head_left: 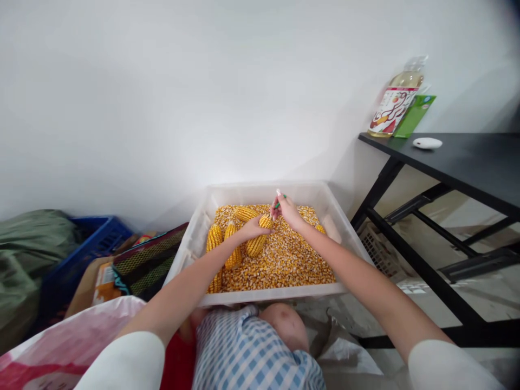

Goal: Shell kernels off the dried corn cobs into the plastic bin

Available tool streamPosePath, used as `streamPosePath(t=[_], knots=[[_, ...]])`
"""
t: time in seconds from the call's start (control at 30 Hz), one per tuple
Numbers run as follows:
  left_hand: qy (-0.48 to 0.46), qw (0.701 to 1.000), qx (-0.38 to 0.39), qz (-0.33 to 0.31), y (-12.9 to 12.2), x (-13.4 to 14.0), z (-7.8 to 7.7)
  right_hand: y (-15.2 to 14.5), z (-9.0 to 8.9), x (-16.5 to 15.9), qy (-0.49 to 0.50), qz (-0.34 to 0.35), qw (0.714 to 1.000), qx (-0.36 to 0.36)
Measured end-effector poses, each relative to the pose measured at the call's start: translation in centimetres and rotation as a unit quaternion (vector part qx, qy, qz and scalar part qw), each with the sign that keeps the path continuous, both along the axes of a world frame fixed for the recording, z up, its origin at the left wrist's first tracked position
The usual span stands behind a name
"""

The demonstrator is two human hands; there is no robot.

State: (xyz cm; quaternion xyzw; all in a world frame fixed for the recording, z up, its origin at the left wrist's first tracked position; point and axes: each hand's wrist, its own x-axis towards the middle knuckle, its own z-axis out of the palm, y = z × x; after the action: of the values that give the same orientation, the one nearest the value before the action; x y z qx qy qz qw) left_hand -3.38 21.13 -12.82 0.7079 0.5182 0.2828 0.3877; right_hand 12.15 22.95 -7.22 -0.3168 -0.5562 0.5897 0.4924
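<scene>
My left hand [252,227] is closed around a yellow corn cob [265,221], held above the bed of loose kernels [284,260]. Close to the tip of that cob, my right hand [285,208] grips a small green-handled tool [278,205]; its working end is too small to make out. Below the held cob rests another cob [255,246]. More whole cobs [232,246] lie along the left side of the white plastic bin [276,296], and one cob [245,213] lies near its back. Part of a cob [320,229] shows at the right behind my forearm.
A black table [467,162] on the right bears a bottle [396,103], a green carton [415,115] and a white oval object [427,143]. To the left are a blue crate [93,249] and a mesh bag [152,260]. The wall [260,97] rises behind the bin.
</scene>
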Motion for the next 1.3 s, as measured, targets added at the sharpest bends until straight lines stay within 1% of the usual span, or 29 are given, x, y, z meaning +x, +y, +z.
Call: streamPosePath(t=[0.07,0.13,0.23,0.3,0.4,0.47,0.6,0.73,0.8,0.9,1.0,1.1,1.17,1.3], knots=[[0.001,1.0,0.005,-0.001,0.0,0.1,-0.2,0.1,-0.2,0.0,-0.012,-0.005,1.0,0.012],[0.005,1.0,0.009,0.0,-0.1,0.3,-0.3,0.2,-0.5,0.0,-0.043,-0.019,0.998,0.032],[0.018,1.0,0.021,0.008,-0.5,1.1,-0.6,0.6,-1.3,0.1,-0.121,-0.055,0.987,0.094],[0.041,0.998,0.037,0.013,-0.7,1.8,-0.9,0.9,-1.8,0.5,-0.176,-0.068,0.975,0.114],[0.1,0.993,0.06,-0.002,-1.0,2.9,-1.6,1.4,-2.4,1.2,-0.265,-0.04,0.958,0.102],[0.131,0.989,0.072,-0.016,-1.0,3.4,-2.1,1.5,-2.7,1.7,-0.302,-0.018,0.948,0.097],[0.145,0.986,0.078,-0.031,-1.1,3.9,-2.6,1.6,-3.0,2.0,-0.325,0.004,0.941,0.094],[0.153,0.984,0.083,-0.05,-1.1,3.8,-2.6,1.4,-3.1,2.1,-0.36,0.046,0.929,0.076],[0.149,0.985,0.083,-0.041,-1.1,3.6,-2.4,1.4,-3.0,2.3,-0.353,0.062,0.932,0.064],[0.117,0.991,0.066,-0.004,-0.9,2.9,-2.2,1.5,-2.6,2.7,-0.271,0.066,0.96,0.035],[0.078,0.995,0.05,0.022,-0.8,2.3,-2.2,1.7,-2.2,2.7,-0.16,0.023,0.987,0.011],[0.076,0.996,0.038,0.03,-0.6,2.1,-2.2,1.8,-1.9,2.1,-0.067,-0.024,0.997,0.001],[0.079,0.996,0.037,0.03,-0.5,2.1,-2.2,1.6,-1.8,1.7,-0.043,-0.037,0.998,-0.003],[0.072,0.996,0.039,0.02,-0.5,2.1,-2.4,1.3,-1.9,1.3,-0.067,-0.046,0.997,0.018]])
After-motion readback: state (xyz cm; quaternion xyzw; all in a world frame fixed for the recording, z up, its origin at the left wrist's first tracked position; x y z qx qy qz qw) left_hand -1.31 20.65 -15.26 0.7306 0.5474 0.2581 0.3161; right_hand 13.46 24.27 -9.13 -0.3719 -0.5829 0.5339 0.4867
